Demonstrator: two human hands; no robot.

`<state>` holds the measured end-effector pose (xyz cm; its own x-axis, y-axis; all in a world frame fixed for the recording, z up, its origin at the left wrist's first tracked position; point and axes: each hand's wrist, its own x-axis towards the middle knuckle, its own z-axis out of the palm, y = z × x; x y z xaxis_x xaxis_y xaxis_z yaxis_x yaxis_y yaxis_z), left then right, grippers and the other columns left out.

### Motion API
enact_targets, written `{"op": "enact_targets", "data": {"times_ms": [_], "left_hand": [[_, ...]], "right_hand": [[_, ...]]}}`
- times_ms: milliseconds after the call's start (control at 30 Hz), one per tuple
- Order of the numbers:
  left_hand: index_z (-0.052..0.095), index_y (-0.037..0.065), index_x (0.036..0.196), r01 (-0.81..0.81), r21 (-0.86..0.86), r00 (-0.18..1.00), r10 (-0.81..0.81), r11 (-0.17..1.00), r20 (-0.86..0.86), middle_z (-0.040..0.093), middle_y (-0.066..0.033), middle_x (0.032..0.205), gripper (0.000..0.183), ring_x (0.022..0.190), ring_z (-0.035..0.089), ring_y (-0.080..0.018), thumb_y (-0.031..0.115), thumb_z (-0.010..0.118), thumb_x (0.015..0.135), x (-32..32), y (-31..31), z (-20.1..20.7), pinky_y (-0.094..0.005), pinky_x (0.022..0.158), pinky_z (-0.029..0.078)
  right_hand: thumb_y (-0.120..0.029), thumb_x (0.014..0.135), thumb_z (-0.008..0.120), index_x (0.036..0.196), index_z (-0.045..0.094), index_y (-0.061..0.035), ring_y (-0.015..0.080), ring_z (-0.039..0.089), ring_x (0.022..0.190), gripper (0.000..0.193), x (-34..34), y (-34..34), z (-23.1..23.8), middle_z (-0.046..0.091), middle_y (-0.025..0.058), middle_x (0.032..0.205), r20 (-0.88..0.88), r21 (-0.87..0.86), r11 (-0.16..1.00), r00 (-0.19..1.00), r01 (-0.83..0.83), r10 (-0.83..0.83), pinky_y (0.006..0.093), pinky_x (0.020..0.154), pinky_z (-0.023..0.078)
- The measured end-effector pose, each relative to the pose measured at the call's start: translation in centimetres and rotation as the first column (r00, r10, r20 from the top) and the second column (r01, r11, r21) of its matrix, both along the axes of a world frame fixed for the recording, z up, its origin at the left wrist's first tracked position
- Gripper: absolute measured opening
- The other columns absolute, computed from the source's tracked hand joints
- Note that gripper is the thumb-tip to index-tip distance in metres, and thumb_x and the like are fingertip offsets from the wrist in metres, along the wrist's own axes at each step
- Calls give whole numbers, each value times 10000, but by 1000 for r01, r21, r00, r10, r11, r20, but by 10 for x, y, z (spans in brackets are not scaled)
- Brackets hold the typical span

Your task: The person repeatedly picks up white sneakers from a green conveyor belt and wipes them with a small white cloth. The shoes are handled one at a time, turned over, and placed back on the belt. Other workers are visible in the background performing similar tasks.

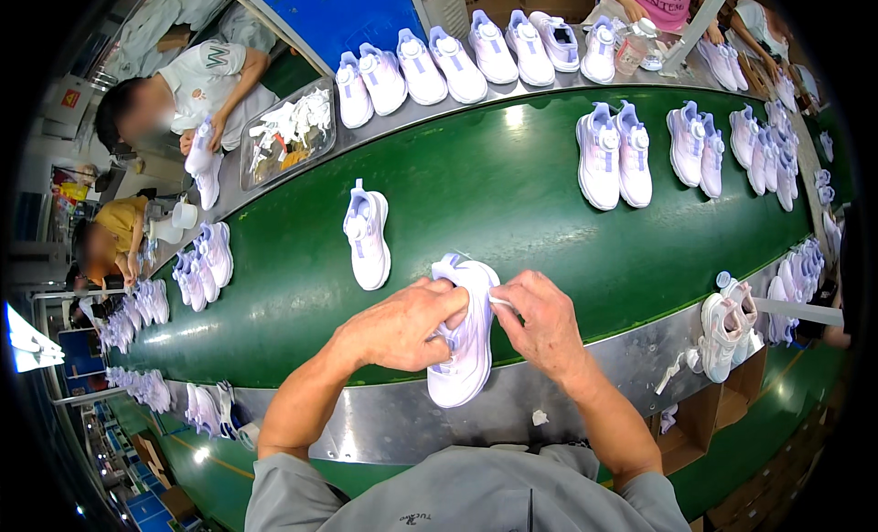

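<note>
A pale lilac-white sneaker [466,363] is in front of me, over the near edge of the green conveyor, its toe toward me. My left hand [398,326] is closed on its left side, with the fingertips partly hidden at the shoe. On the other side, my right hand [546,326] pinches a small white piece [498,300] against the sneaker's upper; whether it is paper, cloth or something else I cannot tell. A single matching sneaker [370,253] with a round dial stands on the belt, beyond my left hand.
The green conveyor belt [485,184] carries paired sneakers [615,161] at right and more at far left. A row of sneakers [422,70] lines the far metal ledge, beside a tray [247,166] of scraps. Whitish shoes [722,335] sit on the near ledge. Co-workers handle shoes across the belt.
</note>
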<state>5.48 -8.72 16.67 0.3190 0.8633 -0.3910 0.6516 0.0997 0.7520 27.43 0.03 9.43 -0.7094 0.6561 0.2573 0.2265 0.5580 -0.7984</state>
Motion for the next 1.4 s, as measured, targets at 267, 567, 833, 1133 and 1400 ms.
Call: {"op": "enact_targets", "data": {"times_ms": [267,567,833,1133,1400], "left_hand": [[465,42,940,-31,-9,994,32,999,102,516,-137,894,279,862,519,-368,64,633,717,-11,-1,-3,-456,793,425],[437,32,917,-94,-2,981,93,996,169,489,-141,849,273,790,505,-363,63,629,725,-20,-1,-6,-463,708,410],[409,62,886,-185,-23,956,186,982,225,371,-76,750,278,673,388,-244,44,590,676,-34,-3,-14,-397,609,357],[406,69,881,-273,4,931,263,962,253,360,-50,746,247,688,381,-191,58,566,693,-47,-7,-29,-372,613,356],[389,74,858,-309,-97,913,324,946,248,355,-49,782,247,734,358,-186,88,559,679,-53,-7,-24,-350,650,353]], "right_hand": [[-13,789,790,1057,728,-32,256,620,794,276,3,-16,5,613,74,891,-16,81,997,1000,0,2,371,667,526],[26,781,774,1089,734,-21,245,607,774,314,12,-29,5,603,71,875,-1,70,996,998,-63,63,359,649,516],[30,771,763,1096,726,-19,246,596,765,332,21,-37,10,598,74,869,12,33,990,990,-138,137,358,634,506],[7,759,773,1095,712,-23,242,583,758,343,29,-52,16,583,63,878,38,26,984,984,-175,174,358,618,509],[-37,802,742,1060,730,-49,245,625,802,259,33,-65,22,621,70,896,11,-132,950,958,-283,287,358,666,534]]}}
